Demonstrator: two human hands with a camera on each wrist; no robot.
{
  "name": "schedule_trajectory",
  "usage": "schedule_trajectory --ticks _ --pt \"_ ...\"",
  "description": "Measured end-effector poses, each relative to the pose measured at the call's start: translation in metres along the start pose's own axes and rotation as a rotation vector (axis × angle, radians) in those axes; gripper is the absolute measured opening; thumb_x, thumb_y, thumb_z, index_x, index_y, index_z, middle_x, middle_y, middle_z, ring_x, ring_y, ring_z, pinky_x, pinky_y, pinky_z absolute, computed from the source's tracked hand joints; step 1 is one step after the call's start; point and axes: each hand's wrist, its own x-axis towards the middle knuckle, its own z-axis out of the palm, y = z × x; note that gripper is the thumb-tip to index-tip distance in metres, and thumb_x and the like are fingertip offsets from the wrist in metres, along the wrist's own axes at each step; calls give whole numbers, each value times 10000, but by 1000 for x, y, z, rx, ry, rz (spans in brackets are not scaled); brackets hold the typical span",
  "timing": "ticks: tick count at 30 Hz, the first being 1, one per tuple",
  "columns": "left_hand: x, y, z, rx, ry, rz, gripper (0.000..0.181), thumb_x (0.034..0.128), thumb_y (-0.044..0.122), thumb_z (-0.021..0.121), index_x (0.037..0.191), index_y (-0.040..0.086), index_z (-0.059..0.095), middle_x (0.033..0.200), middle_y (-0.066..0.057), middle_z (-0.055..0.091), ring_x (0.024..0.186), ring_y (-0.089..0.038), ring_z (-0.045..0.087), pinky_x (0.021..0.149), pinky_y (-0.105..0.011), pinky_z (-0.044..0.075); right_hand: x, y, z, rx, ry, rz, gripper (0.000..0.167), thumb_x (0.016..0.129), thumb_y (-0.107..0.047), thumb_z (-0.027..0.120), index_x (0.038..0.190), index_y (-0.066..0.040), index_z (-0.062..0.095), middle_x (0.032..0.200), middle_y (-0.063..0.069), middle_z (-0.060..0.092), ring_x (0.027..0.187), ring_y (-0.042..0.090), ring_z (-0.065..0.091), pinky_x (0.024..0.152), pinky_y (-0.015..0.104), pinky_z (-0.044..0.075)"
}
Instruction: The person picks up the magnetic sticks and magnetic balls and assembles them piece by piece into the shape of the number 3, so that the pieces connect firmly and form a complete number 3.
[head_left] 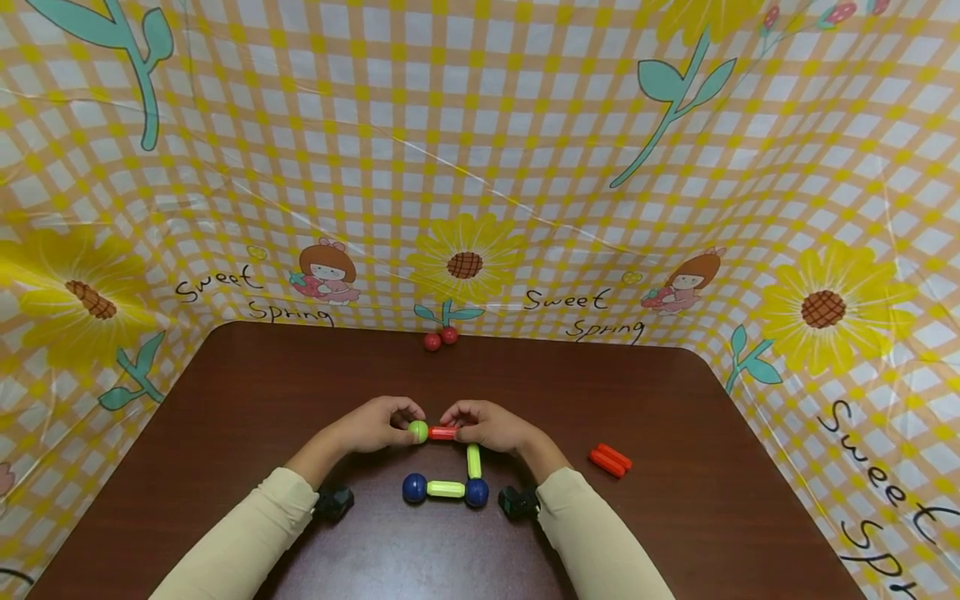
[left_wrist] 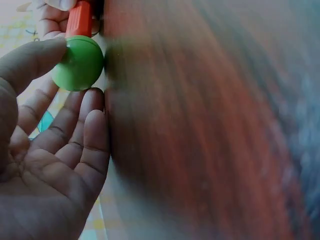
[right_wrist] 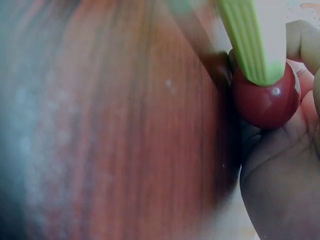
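My left hand [head_left: 373, 425] pinches a green ball [head_left: 418, 431] with thumb and fingers. A short red rod [head_left: 442, 433] joins this ball on its right side. The right hand [head_left: 493, 426] grips the red rod near its right end. In the right wrist view, a dark red ball [right_wrist: 265, 102] lies against that hand, with a yellow-green rod [right_wrist: 250, 40] stuck in it. From there the yellow-green rod leads down to a dark blue ball [head_left: 476, 492]. A second yellow-green rod [head_left: 446, 489] links it to another blue ball [head_left: 415, 488] on the left.
Red rods [head_left: 611, 459] lie side by side on the brown table [head_left: 360, 550], right of my right hand. Two red balls [head_left: 440, 338] sit at the far edge. A checked sunflower cloth [head_left: 465, 125] rises behind and along both sides.
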Motion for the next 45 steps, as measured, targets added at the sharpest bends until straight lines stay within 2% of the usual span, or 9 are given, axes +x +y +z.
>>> schedule_trajectory --ticks 7,12,14,19,21,26,32,40,45 --pt "-2 -5 1 -45 -7 -44 306 893 144 743 1171 51 657 1098 -35 657 1017 -214 604 880 -385 492 -1 1 3 48 59 8 254 921 -28 598 1170 -16 647 1033 45 641 887 150 554 779 281 464" --pt "-2 -10 3 -74 6 -69 324 880 135 756 1178 52 660 1072 -26 650 1008 -201 588 861 -367 487 -6 3 4 164 201 23 267 971 -81 612 1200 56 608 1086 126 651 896 163 589 752 284 489" --pt "-2 -11 4 -71 16 -72 327 877 138 761 1179 62 663 1048 -18 647 993 -189 584 847 -353 485 -14 2 1 163 278 15 278 973 -82 614 1206 69 599 1085 151 647 864 176 583 723 310 487" --pt "-1 -10 7 -76 23 -82 333 871 131 766 1184 80 664 1008 -6 635 964 -174 569 816 -342 477 -52 1 -18 -17 453 15 242 958 -95 637 1175 11 633 1010 83 621 748 173 528 660 339 468" --pt "-2 -9 8 -80 29 -85 334 870 128 767 1185 86 664 995 -3 631 958 -172 566 813 -343 474 -73 1 -27 -109 501 28 228 953 -117 652 1160 -22 647 1022 62 625 771 186 528 673 337 461" --pt "-3 -8 7 -77 44 -83 339 863 127 771 1182 80 666 969 -7 628 946 -176 564 801 -344 473 -129 3 -44 -263 552 82 228 961 -160 663 1165 -58 645 1154 125 649 877 236 595 689 342 483" --pt "-2 -10 7 -75 47 -97 360 871 140 767 1213 89 665 990 -2 637 972 -172 567 821 -346 473 -180 11 -53 -426 579 155 248 940 -127 689 1172 -47 650 1153 113 644 833 193 640 660 322 517" --pt "-3 -10 7 -72 49 -96 395 874 148 765 1248 77 659 994 0 648 978 -173 572 822 -354 478 -202 22 -58 -612 587 181 220 875 -64 736 1088 -52 682 1032 51 661 866 200 621 749 422 514" --pt "-3 -8 8 -74 49 -94 391 876 145 762 1247 76 660 987 2 646 972 -171 570 816 -351 479 -202 28 -57 -631 547 208 213 870 -69 740 1077 -68 692 1038 51 667 883 218 618 774 451 506"
